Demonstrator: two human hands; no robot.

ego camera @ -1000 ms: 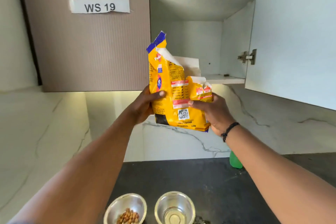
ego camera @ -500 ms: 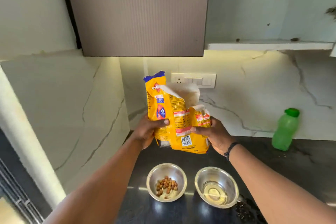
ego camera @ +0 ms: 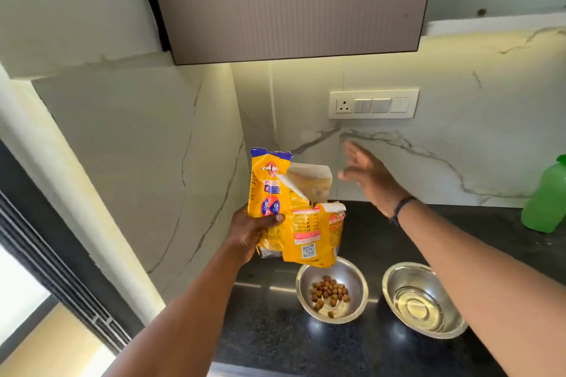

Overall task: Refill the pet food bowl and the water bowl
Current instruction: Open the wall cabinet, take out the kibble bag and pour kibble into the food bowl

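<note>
Nearest, water bowl (ego camera: 424, 304): steel, on the dark counter (ego camera: 275, 330) at front right, with only a shallow pool of water in it.
Food bowl (ego camera: 332, 289): steel, just left of the water bowl and apart from it; a small cluster of brown kibble (ego camera: 329, 292) covers part of the bottom, so it needs topping up.
Left hand (ego camera: 254, 231): closed around the lower left side of the yellow pet food bag (ego camera: 298, 214), thumb across its front; it alone carries the bag.
Bag position: upright, torn top open, its bottom corner hanging just above the food bowl's far rim.
Right hand (ego camera: 369, 176): fingers spread wide, holding nothing, in the air beside the bag's open top.
Green bottle (ego camera: 546, 197): at the far right of the counter against the marble wall, cap on; likely the water source.
Step in hand: pouring kibble, as I judge it.
How to do it well: steady the torn mouth with the free hand, tip slowly with the opening centred over the bowl, and keep the spout low so pieces do not bounce out onto the counter or into the water.
</note>
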